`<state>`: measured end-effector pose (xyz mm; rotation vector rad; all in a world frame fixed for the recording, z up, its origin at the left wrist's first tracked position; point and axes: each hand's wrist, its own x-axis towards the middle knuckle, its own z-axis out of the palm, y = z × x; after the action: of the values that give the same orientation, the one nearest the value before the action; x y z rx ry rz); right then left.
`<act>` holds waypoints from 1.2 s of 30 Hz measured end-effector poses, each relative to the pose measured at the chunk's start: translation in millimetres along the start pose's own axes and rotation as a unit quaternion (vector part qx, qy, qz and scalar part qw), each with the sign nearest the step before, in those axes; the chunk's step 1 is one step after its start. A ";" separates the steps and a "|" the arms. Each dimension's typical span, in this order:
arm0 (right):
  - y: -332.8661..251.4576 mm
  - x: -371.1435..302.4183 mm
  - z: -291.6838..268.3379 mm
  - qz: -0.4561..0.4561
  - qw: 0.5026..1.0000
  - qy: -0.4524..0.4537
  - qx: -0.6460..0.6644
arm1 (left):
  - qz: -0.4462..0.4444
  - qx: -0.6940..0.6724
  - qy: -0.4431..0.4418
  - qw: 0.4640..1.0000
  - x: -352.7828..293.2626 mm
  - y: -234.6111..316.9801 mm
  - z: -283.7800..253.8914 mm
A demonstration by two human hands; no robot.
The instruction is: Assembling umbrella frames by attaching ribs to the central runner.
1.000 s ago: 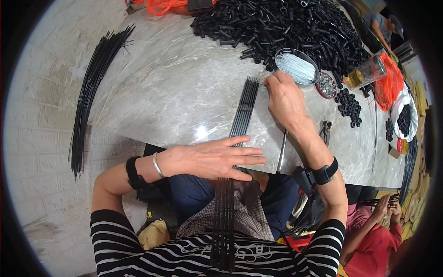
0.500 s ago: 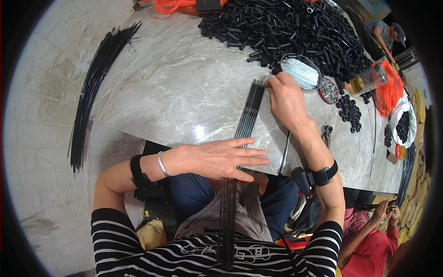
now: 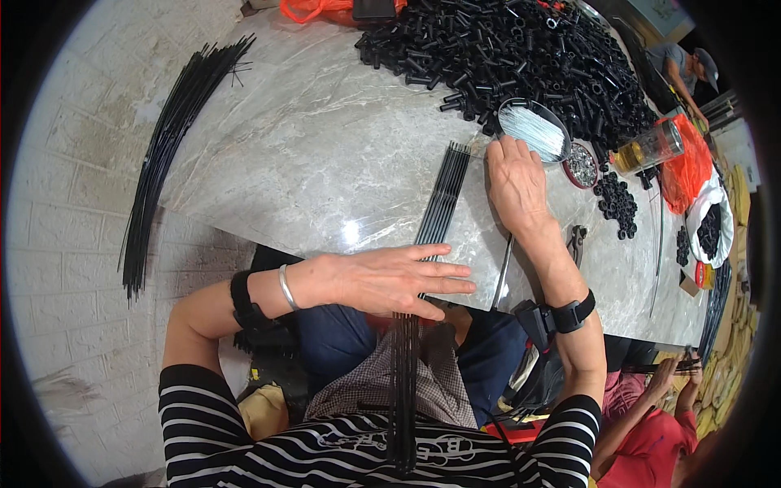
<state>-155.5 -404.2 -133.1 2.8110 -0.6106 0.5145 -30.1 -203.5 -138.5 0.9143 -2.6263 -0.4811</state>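
Note:
My left hand (image 3: 382, 278) lies flat with its fingers spread across a row of thin black rods (image 3: 442, 195), pressing them at the table's near edge. The rods lie side by side; their far tips fan out slightly on the table, and their near ends hang over my lap. To the right of those tips is my right hand (image 3: 519, 183), its fingers bent and closed together. Whatever they may pinch is hidden from view. Just beyond its fingertips sits a round dish of thin whitish sticks (image 3: 531, 132).
A large heap of short black tubes (image 3: 496, 53) covers the far table. To the right are a dish of small metal pieces (image 3: 580, 165), black rings (image 3: 616, 203), a glass jar (image 3: 648, 146) and pliers (image 3: 577, 242). More black rods (image 3: 167, 154) lie at the left edge.
My right hand has shifted right, away from the rod tips and toward the dish of whitish sticks. My left hand stays in place on the rods.

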 end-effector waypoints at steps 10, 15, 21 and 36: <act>-2.0 -3.0 1.8 0.011 0.997 0.025 0.068 | -0.003 0.003 -0.009 1.000 1.2 2.1 -4.3; -1.9 -4.5 -3.8 0.027 0.989 -0.003 0.143 | -0.008 0.007 0.018 1.000 -0.1 2.2 -1.0; 0.6 -0.5 -7.1 0.033 0.987 -0.015 0.154 | -0.042 0.027 0.013 0.999 -1.1 7.0 -2.1; -13.8 14.0 8.4 0.020 0.978 0.023 0.207 | -0.046 0.051 -0.008 0.998 0.2 11.7 -5.1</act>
<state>-135.1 -399.3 -137.3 3.1665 -0.6119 0.7954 -34.5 -196.1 -129.0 1.0713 -2.6522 -0.3810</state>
